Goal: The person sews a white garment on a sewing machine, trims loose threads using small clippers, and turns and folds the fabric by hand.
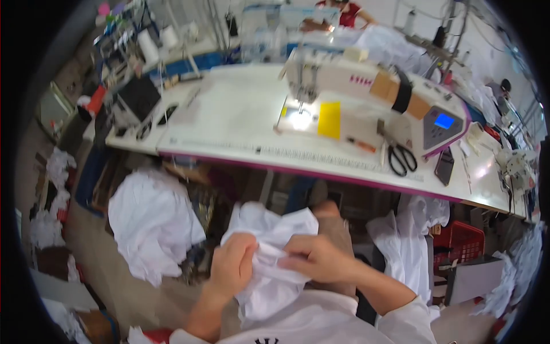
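A piece of white fabric [266, 295] lies bunched over my lap, below the front edge of the sewing table. My left hand [234, 264] is closed on its left part, with the thumb along a fold. Facing it, my right hand [315, 258] pinches the same fabric, thumb and fingers near another fold. A short stretch of cloth runs between the two hands. Whether it is a whole garment or one part cannot be made out. The fingertips are partly hidden in the folds.
A sewing machine [349, 86] with its lamp lit stands on the white table [229, 109]. Scissors [402, 159], an orange-handled tool [362, 144] and a phone [444, 166] lie near its front edge. White cloth heaps [152, 221] flank me. A person [348, 14] sits beyond.
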Demonstrator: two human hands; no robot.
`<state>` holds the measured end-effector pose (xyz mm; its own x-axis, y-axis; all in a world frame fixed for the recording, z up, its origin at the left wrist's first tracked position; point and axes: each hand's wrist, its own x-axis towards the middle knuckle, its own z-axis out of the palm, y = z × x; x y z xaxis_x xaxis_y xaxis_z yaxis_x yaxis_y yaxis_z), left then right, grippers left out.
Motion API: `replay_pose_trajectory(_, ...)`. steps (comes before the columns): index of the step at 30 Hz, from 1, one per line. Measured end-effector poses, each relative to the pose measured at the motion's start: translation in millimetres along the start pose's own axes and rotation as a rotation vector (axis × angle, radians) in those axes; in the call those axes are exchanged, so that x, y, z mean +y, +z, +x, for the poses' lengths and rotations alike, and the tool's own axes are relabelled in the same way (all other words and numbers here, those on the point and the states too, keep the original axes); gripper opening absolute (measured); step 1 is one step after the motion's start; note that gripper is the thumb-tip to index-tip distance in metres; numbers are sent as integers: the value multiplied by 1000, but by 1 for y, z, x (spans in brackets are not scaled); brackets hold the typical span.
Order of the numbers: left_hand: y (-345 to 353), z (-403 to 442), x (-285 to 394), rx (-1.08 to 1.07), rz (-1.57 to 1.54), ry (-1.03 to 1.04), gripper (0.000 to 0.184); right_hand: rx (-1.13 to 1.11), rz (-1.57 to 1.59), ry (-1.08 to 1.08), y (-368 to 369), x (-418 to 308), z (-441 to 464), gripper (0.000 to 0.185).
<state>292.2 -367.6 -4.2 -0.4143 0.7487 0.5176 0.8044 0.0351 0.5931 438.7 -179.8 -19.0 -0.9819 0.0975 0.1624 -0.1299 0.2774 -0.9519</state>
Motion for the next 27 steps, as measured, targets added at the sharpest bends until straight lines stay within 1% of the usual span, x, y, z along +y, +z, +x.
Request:
replay_pose_trajectory(1,1,0,0,53,15,4,9,4,-42,-37,3,-1,6,18)
replay_pose_trajectory(2,2,4,2,137,2,1,11,37,-68,-116,8,-1,13,17)
replay_pose_trajectory(3,2,5,-2,234,-21,-2,11,30,-71,-136,11,-4,20,15)
replay_pose_trajectory(4,3,1,-8,308,-185,-75,10,43,-47,-178,14,-12,27,18)
replay_pose_trajectory(5,2,-5,-12,359,-385,-278,6,20,-90,-203,19,-15,35,18)
replay_pose_trajectory(6,-4,-3,-12,364,-565,-366,3,-10,-126,-220,23,-19,44,19)
replay_pose_trajectory(7,-11,-3,-12,362,-743,-465,3,-20,-108,-302,27,-24,53,20)
replay_pose_trajectory(9,-21,-8,-18,343,-734,-453,9,-139,-7,-251,30,-35,67,22)
replay_pose_trajectory(10,-30,-14,-23,295,-720,-484,10,-182,43,-233,34,-34,77,23)
replay_pose_trajectory(11,-41,-24,-31,291,-619,-506,10,-172,51,-238,40,-31,87,23)
replay_pose_trajectory(13,-70,-47,-58,297,-424,-536,10,-199,192,-241,57,-21,109,26)
replay_pose_trajectory(15,-113,-44,-61,275,-117,-454,12,-250,93,-268,91,-1,139,25)
replay_pose_trajectory(17,-167,-10,-43,176,365,-288,14,-172,61,-349,115,-28,168,26)
replay_pose_trajectory(18,-187,27,-11,138,554,-171,14,-77,109,-424,124,-47,188,26)
replay_pose_trajectory(19,-221,50,-15,66,716,-2,9,17,156,-496,128,-67,208,26)
replay_pose_trajectory(20,-231,88,2,97,828,140,6,125,193,-528,125,-87,226,27)
replay_pose_trajectory(21,-246,120,2,95,965,256,4,234,228,-557,115,-105,241,27)
replay_pose_trajectory(22,-244,151,12,109,963,212,4,257,318,-518,99,-115,253,26)
replay_pose_trajectory(23,-237,186,11,94,987,328,5,279,401,-477,82,-121,267,26)
replay_pose_trajectory(25,-202,247,8,-8,917,399,8,498,405,-447,51,-95,287,25)
replay_pose_trajectory(26,-183,272,-16,-55,862,499,14,517,349,-370,27,-74,290,22)
replay_pose_trajectory(27,-165,295,-41,-180,960,543,19,537,357,-271,7,-47,294,21)
